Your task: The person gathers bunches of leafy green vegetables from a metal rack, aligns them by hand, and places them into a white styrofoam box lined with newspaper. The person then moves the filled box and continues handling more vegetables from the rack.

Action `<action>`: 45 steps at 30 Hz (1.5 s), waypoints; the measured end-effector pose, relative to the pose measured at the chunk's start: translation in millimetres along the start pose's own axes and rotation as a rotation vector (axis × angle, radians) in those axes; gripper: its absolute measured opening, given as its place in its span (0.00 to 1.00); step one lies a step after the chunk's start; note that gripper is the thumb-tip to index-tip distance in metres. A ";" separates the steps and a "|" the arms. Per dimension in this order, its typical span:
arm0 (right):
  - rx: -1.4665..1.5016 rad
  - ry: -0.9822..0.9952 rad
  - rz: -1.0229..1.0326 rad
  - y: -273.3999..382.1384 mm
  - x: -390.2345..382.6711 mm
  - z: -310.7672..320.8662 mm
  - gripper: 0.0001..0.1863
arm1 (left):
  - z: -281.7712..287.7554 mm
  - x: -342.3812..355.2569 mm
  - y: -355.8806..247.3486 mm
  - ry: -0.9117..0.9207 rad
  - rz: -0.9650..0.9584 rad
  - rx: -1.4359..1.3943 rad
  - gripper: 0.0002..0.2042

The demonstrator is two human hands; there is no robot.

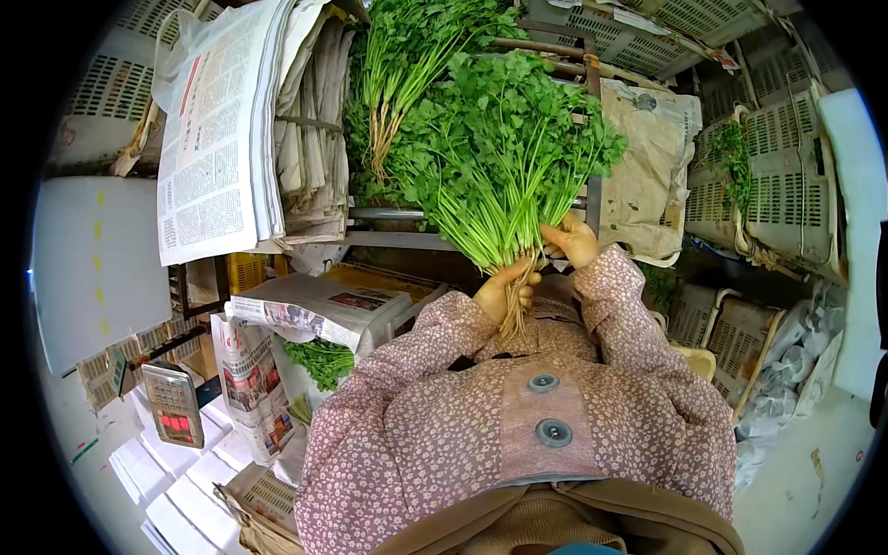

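Newspaper stacks (222,139) crowd the metal rack (388,239), with plastic crates (786,176) piled at right. Left hand (504,291) clamps the coriander bunch (499,157) at its stems above the rack's front edge; right hand (573,240) pinches stems beside it.

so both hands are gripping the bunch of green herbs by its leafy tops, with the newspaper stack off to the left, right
Not by the leafy tops. In the head view the left hand and right hand grip the bunch of green herbs at its stem end, near the roots, with the leaves fanning away. The newspaper stack is indeed off to the left.
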State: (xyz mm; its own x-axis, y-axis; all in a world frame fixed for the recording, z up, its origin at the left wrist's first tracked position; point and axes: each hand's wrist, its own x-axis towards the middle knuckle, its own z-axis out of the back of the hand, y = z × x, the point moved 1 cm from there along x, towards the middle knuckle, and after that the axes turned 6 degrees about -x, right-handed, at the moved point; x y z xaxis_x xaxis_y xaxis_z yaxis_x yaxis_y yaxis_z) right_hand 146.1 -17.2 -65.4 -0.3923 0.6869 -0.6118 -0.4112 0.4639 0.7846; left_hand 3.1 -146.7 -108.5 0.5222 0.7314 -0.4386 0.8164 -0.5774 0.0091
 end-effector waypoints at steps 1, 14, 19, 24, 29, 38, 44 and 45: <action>-0.053 -0.013 -0.030 -0.2 -4.6 4.1 0.17 | -36.0 -6.6 0.6 -0.228 -0.084 0.051 0.17; -0.281 -0.190 0.237 35.3 -24.3 -2.0 0.37 | -36.8 -15.7 -0.6 -0.370 -0.135 0.403 0.13; 0.065 -0.165 0.278 5.4 -31.4 32.8 0.37 | -27.1 -14.8 -4.3 -0.225 -0.084 0.255 0.18; -0.481 -0.276 0.182 -33.0 -10.8 1.0 0.40 | -24.7 -14.4 -5.4 -0.218 -0.115 0.328 0.22; -0.584 -0.334 0.222 -16.1 0.5 -13.8 0.37 | -36.7 -8.9 -5.4 -0.229 -0.091 0.299 0.17; -0.898 -0.464 0.280 64.9 -75.7 18.3 0.27 | -76.5 -17.4 -2.6 -0.330 -0.458 0.768 0.08; -0.685 -0.251 -0.026 20.4 -12.0 -6.4 0.27 | -43.7 -10.6 -1.5 -0.358 -0.289 0.518 0.13; -0.553 -0.213 0.013 23.0 -11.7 -3.1 0.25 | -35.8 -11.0 -3.5 -0.287 -0.249 0.534 0.17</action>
State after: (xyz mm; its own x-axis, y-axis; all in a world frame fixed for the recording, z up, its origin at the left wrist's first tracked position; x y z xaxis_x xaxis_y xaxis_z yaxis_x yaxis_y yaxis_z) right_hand 138.7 -16.3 -40.6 -0.2501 0.8143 -0.5238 -0.7974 0.1336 0.5885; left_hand 3.3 -139.8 -71.5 0.1864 0.7834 -0.5929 0.6308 -0.5580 -0.5391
